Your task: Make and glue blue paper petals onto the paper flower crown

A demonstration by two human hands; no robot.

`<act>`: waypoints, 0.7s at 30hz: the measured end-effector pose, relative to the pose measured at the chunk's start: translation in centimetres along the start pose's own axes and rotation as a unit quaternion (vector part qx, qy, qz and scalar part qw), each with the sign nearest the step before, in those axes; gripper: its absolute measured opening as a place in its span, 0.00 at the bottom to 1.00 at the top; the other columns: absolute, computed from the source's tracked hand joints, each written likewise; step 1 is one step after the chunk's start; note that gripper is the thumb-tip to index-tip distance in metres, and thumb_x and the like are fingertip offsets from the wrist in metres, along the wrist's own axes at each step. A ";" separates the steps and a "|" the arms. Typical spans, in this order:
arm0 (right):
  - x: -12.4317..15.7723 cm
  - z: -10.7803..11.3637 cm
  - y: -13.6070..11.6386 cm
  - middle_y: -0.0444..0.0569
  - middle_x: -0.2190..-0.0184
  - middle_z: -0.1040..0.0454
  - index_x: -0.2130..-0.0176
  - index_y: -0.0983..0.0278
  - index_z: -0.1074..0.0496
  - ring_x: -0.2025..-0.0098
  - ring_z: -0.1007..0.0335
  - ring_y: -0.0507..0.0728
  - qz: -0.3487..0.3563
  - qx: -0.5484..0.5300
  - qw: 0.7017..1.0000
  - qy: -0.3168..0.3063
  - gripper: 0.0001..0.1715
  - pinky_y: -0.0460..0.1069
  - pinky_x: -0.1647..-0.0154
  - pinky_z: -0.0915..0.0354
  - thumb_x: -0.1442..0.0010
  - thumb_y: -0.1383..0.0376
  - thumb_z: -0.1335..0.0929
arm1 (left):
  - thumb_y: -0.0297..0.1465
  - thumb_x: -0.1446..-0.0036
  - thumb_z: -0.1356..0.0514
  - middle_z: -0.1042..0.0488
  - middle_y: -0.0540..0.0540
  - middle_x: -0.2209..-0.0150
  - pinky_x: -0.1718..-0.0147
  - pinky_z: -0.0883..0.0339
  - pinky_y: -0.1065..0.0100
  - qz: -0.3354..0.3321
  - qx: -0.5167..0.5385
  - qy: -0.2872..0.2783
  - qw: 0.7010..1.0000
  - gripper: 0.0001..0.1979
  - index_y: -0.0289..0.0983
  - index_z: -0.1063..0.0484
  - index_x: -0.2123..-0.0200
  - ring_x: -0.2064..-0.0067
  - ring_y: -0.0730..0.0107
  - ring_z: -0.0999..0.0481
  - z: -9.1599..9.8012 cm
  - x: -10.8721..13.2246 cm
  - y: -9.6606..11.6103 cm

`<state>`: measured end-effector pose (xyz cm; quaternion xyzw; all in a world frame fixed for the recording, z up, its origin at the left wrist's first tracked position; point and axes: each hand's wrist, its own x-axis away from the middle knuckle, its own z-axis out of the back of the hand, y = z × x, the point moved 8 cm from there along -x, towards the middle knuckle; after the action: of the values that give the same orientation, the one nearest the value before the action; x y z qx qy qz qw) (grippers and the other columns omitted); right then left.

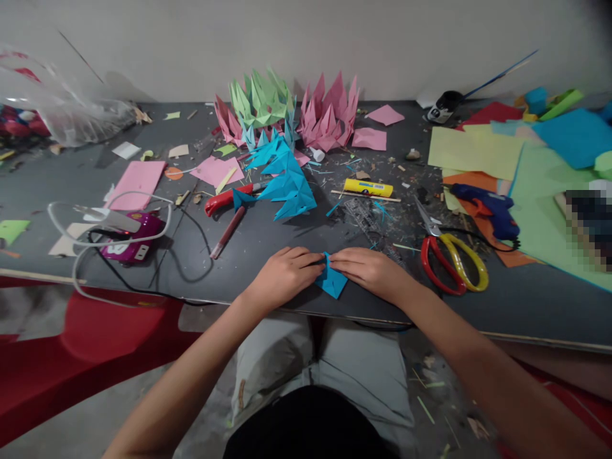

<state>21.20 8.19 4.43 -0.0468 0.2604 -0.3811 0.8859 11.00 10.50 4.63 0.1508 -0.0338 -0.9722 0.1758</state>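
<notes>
A small folded piece of blue paper [333, 285] lies on the dark table near its front edge. My left hand [290, 273] grips its upper left side, with the fingers together. From the other side, my right hand [370, 269] has its fingertips closed on the upper right edge. The fingers hide part of the folds. Just beyond my hands, a curved chain of blue folded paper points [289, 182] rests on the table. Behind it stand green folded paper points [262, 99] and a pink ring of folded points [329, 118].
Red-and-yellow-handled scissors [442, 255], a blue glue gun [492, 207] and coloured sheets [478, 153] lie to the right. A yellow glue stick [368, 187] and a red-handled tool [229, 199] lie ahead. At left, a purple power strip [134, 239] trails cords. Paper scraps litter the table.
</notes>
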 end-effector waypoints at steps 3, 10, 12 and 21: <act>-0.1 -0.1 -0.1 0.52 0.62 0.23 0.61 0.65 0.26 0.59 0.27 0.55 -0.001 0.000 1.000 -0.007 0.16 0.51 0.57 0.29 0.36 0.69 0.41 | 0.31 0.38 0.49 0.25 0.48 0.54 0.63 0.35 0.67 0.001 0.000 -0.004 1.000 0.11 0.38 0.27 0.59 0.56 0.68 0.28 -0.1 0.0 0.0; -0.2 -0.3 0.1 0.54 0.61 0.24 0.62 0.67 0.25 0.59 0.28 0.57 -0.003 0.016 1.000 -0.013 0.15 0.53 0.57 0.30 0.36 0.68 0.40 | 0.31 0.39 0.48 0.25 0.48 0.54 0.62 0.35 0.66 0.001 -0.002 -0.010 1.000 0.09 0.37 0.28 0.60 0.54 0.67 0.28 -0.3 -0.2 0.1; -0.2 -0.4 0.2 0.53 0.60 0.23 0.61 0.65 0.25 0.58 0.28 0.57 -0.005 0.028 0.999 -0.024 0.15 0.53 0.57 0.31 0.36 0.68 0.41 | 0.31 0.40 0.47 0.26 0.47 0.52 0.61 0.35 0.66 0.003 0.001 -0.012 1.000 0.09 0.37 0.29 0.61 0.52 0.66 0.29 -0.3 -0.5 0.1; -1.5 0.4 -0.1 0.50 0.65 0.21 0.65 0.64 0.24 0.63 0.31 0.58 -0.100 0.048 0.990 -0.084 0.13 0.52 0.63 0.38 0.39 0.65 0.38 | 0.34 0.39 0.50 0.25 0.44 0.55 0.58 0.36 0.63 0.031 0.000 -0.050 0.998 0.13 0.34 0.31 0.56 0.54 0.64 0.28 -0.3 -1.5 0.6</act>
<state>20.45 9.19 5.42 -0.0613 0.1605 -0.4748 0.8631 12.63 10.51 4.82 0.1012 -0.0473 -0.9727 0.2036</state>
